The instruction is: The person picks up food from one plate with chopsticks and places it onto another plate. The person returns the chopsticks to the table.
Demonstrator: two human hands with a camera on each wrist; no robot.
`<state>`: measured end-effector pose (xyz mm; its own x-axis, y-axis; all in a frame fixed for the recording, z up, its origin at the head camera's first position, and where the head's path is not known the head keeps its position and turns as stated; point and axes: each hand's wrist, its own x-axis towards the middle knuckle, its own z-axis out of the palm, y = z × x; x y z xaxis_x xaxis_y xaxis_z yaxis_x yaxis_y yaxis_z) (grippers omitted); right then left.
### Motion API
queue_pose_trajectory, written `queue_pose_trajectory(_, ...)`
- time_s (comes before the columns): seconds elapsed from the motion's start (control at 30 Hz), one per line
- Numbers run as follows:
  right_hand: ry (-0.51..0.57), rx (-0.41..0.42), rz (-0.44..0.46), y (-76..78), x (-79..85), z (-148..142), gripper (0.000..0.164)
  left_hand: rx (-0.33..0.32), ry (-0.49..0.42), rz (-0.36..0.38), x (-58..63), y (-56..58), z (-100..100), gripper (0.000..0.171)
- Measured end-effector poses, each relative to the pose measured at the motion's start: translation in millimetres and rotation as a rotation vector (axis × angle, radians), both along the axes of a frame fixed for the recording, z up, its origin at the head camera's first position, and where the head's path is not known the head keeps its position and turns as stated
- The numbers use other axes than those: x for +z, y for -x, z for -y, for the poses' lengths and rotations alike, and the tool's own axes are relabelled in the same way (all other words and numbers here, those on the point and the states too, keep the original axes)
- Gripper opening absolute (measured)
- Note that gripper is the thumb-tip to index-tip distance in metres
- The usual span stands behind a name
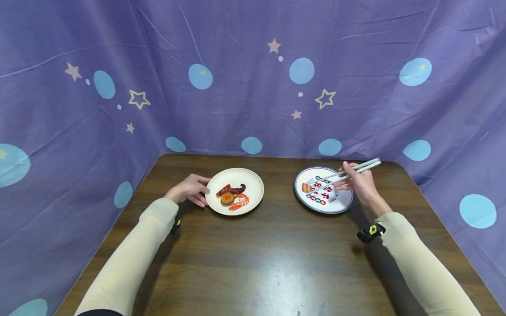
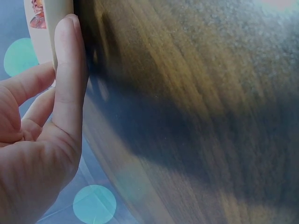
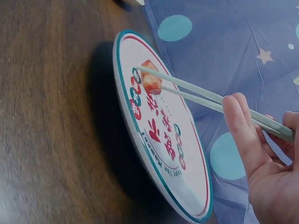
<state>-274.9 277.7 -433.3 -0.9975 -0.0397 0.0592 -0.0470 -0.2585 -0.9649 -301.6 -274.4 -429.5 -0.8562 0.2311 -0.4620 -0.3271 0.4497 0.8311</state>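
In the head view my left hand (image 1: 191, 189) holds the left edge of a cream plate (image 1: 256, 199). The left wrist view has the plate's rim (image 2: 61, 9) between its fingers. On that plate lie a shrimp (image 1: 240, 202), a round orange-brown piece (image 1: 227, 199), a dark curled tentacle (image 1: 238, 189) and a reddish strip (image 1: 223, 190). My right hand (image 1: 361, 184) grips pale green chopsticks (image 1: 361, 168). Their tips meet a small orange-brown food chunk (image 3: 151, 78) over the left part of a white plate (image 3: 191, 196) with a teal rim and red lettering.
Both plates are on a dark wooden table (image 1: 253, 259), side by side toward its far edge, with a gap between them. A purple curtain (image 1: 237, 118) with stars and blue dots hangs behind the table and along both sides.
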Motion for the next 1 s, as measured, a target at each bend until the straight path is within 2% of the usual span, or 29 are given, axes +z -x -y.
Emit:
queue_pose_trajectory(0.23,-0.015,-0.010,-0.004,2.8,-4.2,0.7,0.043,-0.002,-0.008,-0.001,-1.7,0.0,-0.5,0.068)
queue_pose_trajectory(0.7,-0.016,0.108,-0.018,10.4,4.7,-6.6,0.041,-0.005,-0.012,-0.002,-3.1,1.9,2.3,0.069)
queue_pose_trajectory(0.83,-0.050,0.092,-0.031,12.4,5.2,-6.2,0.044,-0.007,-0.014,0.000,-2.3,1.4,2.0,0.068)
queue_pose_trajectory(1.0,-0.101,0.028,-0.044,13.6,4.5,-5.8,0.050,-0.005,-0.015,0.005,-1.3,1.2,1.6,0.068)
